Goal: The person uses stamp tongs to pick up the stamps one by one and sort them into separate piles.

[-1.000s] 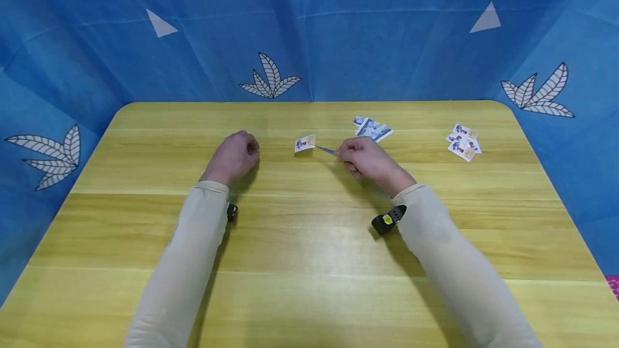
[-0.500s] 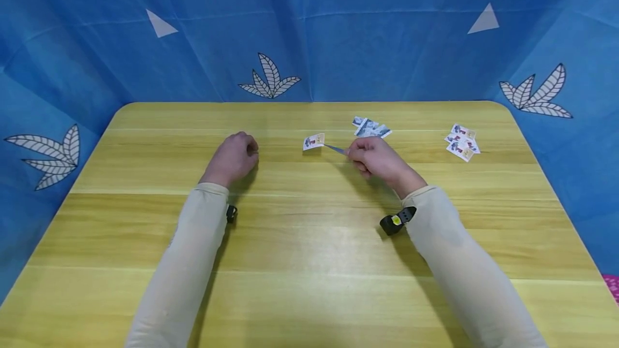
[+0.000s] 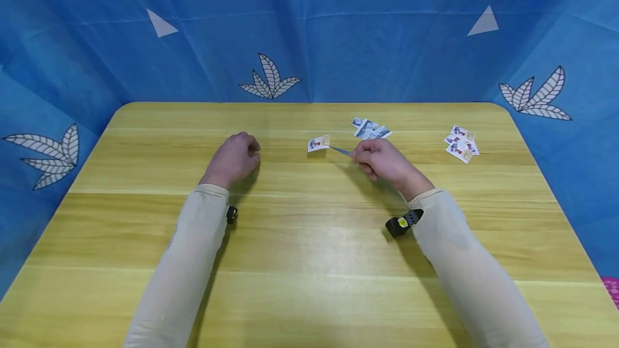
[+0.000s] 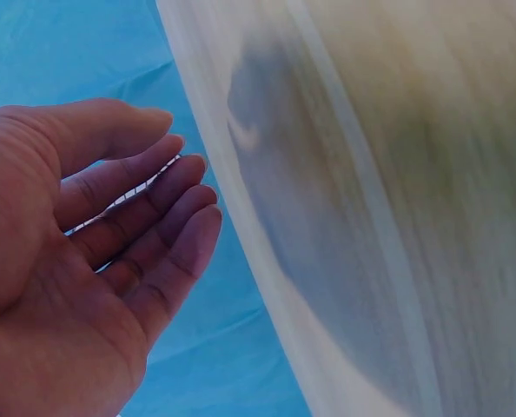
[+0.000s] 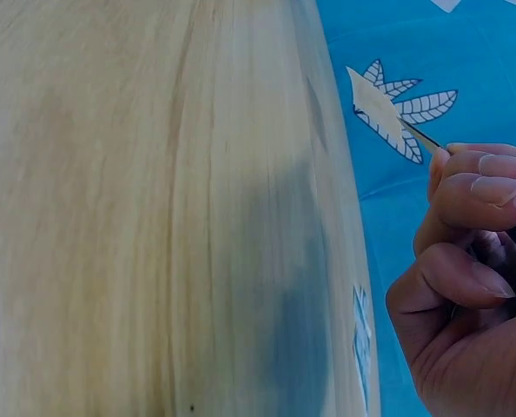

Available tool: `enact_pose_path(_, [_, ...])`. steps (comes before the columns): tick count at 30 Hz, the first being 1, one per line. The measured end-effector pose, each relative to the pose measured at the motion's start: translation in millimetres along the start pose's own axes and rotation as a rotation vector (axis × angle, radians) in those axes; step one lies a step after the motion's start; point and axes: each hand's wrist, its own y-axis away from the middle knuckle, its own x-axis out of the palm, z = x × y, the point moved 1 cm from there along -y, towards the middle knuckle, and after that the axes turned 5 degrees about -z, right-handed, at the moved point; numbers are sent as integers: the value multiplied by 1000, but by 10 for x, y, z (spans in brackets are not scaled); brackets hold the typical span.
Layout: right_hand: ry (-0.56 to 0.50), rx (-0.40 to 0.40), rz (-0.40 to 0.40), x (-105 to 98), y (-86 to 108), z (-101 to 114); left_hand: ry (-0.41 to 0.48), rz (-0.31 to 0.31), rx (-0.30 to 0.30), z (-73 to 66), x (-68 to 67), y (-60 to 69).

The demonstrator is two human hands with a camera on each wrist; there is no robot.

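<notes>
My right hand [image 3: 384, 161] grips a thin, pointed blue pair of tweezers [image 3: 342, 151]. At their tip a small white-edged stamp [image 3: 318, 143] with a coloured picture is held by its right edge, raised over the table with a shadow beneath. In the right wrist view only the plain back of the stamp [image 5: 375, 100] shows, and the curled fingers [image 5: 475, 200] hide most of the tweezers. My left hand [image 3: 233, 159] is poised over the table to the left, fingers loosely bent. The left wrist view shows nothing between its thumb and fingers [image 4: 145, 208].
Behind my right hand lies a loose pile of bluish-grey stamps [image 3: 371, 128]. Farther right is another overlapping pile of stamps [image 3: 461, 143] with coloured pictures. The wooden table [image 3: 300, 240] ends at a blue curtain [image 3: 362, 58] printed with leaves.
My right hand has drawn to the right, carrying the tweezers and the stamp along. The left hand has stayed nearly still, and both piles look unchanged.
</notes>
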Motion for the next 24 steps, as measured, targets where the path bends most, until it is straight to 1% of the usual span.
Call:
enact_pose_path(7, [9, 8, -11, -56, 18, -49, 10, -5, 6, -4, 12, 1])
enact_pose_path(12, [-7, 21, -9, -106, 45, -95, 16, -13, 4, -6, 13, 12])
enact_pose_path(16, [-20, 27, -13, -155, 62, -114, 31, -6, 12, 2, 18, 9])
enact_pose_path(24, [-6, 25, 9, -216, 84, -128, 31, 1, 12, 26, -4, 20])
